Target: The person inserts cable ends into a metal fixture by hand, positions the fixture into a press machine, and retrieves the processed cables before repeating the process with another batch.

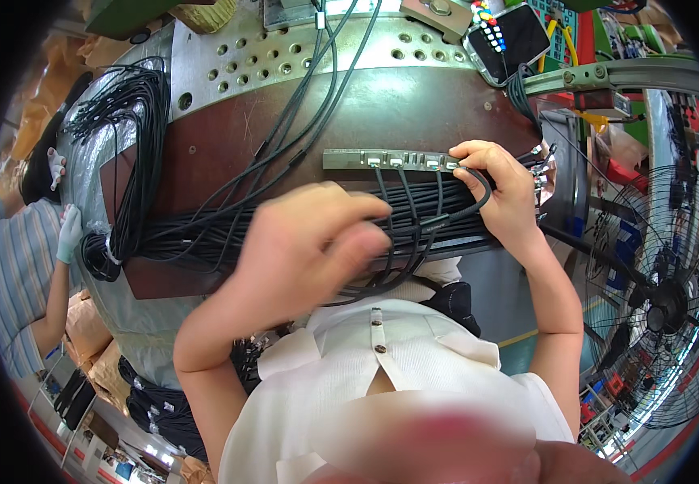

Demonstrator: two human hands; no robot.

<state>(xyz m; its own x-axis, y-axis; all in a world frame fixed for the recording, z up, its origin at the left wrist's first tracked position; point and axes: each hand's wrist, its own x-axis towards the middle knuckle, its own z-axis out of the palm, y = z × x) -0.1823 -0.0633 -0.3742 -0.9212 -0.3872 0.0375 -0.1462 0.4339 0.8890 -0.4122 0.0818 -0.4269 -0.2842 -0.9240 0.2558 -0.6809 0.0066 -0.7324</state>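
Observation:
My right hand [501, 187] pinches the plug end of a black cable [479, 194] at the right end of a grey connector strip [349, 158] on the brown bench top [414, 105]. Several other black cables are plugged into the strip and hang down toward me. My left hand [309, 246] is raised close to the camera, blurred, fingers curled over the thick bundle of black cables [228, 230] lying across the bench; whether it grips any I cannot tell.
A coil of black cables [127, 121] lies at the bench's left on plastic sheeting. Another person's gloved hand [69, 234] and striped sleeve are at far left. A floor fan [664, 298] stands right. A phone [507, 40] sits at the back.

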